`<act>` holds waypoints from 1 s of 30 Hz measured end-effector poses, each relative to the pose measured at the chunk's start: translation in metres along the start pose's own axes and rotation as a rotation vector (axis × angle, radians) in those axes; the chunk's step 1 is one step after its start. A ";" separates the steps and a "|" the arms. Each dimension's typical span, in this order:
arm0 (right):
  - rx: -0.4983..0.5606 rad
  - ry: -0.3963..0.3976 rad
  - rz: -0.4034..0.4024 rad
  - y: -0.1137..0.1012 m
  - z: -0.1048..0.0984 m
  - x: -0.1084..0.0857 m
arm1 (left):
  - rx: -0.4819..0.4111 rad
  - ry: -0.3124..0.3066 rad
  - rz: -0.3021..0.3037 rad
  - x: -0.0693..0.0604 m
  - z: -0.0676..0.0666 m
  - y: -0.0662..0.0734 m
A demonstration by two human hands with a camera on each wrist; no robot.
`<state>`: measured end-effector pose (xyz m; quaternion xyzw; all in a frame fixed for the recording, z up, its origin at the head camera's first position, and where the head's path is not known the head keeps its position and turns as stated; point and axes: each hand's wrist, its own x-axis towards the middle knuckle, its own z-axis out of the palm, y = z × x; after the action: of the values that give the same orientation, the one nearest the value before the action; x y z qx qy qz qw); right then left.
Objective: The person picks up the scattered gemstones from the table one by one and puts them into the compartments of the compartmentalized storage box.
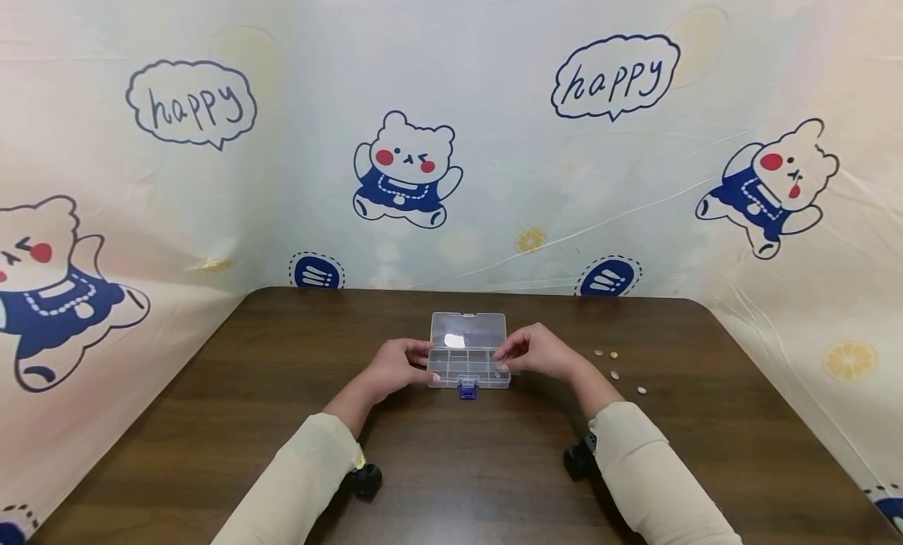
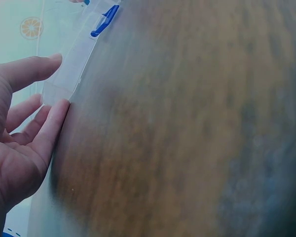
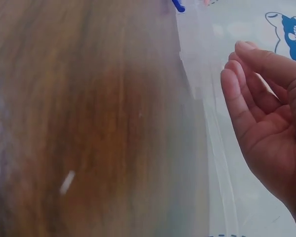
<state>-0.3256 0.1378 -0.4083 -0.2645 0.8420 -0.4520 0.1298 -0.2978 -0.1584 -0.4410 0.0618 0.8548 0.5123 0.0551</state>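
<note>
A clear compartment box (image 1: 469,379) stands on the table with its lid (image 1: 469,329) raised at the back and a blue latch (image 1: 468,389) at its front. My left hand (image 1: 398,368) grips the box's left end, thumb at the front corner. In the left wrist view, that hand (image 2: 24,128) has its fingers against the box's end (image 2: 71,71). My right hand (image 1: 539,350) is over the right-hand compartments, fingers bent, with a small pale piece (image 1: 503,367) below the fingertips. The right wrist view shows the hand (image 3: 271,103) with nothing visible between thumb and fingers.
Several small pieces lie right of the box, among them a yellowish one (image 1: 614,355) and a whitish one (image 1: 642,390). The brown table (image 1: 451,466) ends at a printed cloth (image 1: 494,176) behind and at both sides.
</note>
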 end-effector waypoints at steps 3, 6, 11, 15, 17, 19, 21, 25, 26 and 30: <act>-0.001 0.015 -0.007 -0.003 -0.001 -0.003 | -0.007 0.003 -0.007 0.000 0.000 0.000; 0.001 0.030 -0.026 -0.004 -0.003 -0.006 | -0.008 0.006 -0.004 0.001 0.000 -0.001; 0.035 0.047 -0.035 -0.004 -0.006 -0.012 | -0.012 -0.001 0.000 0.002 0.001 -0.002; 0.044 0.064 -0.032 -0.001 -0.008 -0.018 | -0.014 0.003 -0.003 0.001 0.001 -0.001; 0.049 0.075 -0.022 -0.001 -0.010 -0.022 | -0.020 0.001 -0.006 0.001 0.001 0.000; 0.055 0.079 -0.013 -0.002 -0.012 -0.026 | -0.017 -0.002 -0.001 0.001 0.001 0.001; 0.062 0.077 -0.005 -0.005 -0.014 -0.030 | -0.019 -0.008 0.000 0.001 0.001 0.001; 0.068 0.070 -0.014 -0.019 -0.018 -0.040 | -0.021 -0.012 0.003 0.002 0.002 -0.001; 0.072 0.071 -0.020 -0.022 -0.018 -0.042 | -0.024 -0.011 0.002 0.002 0.001 -0.001; 0.074 0.077 -0.042 -0.013 -0.020 -0.044 | -0.033 -0.010 -0.001 0.002 0.001 -0.001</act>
<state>-0.2943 0.1708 -0.3870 -0.2593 0.8234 -0.4953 0.0975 -0.2995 -0.1579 -0.4423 0.0629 0.8461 0.5258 0.0607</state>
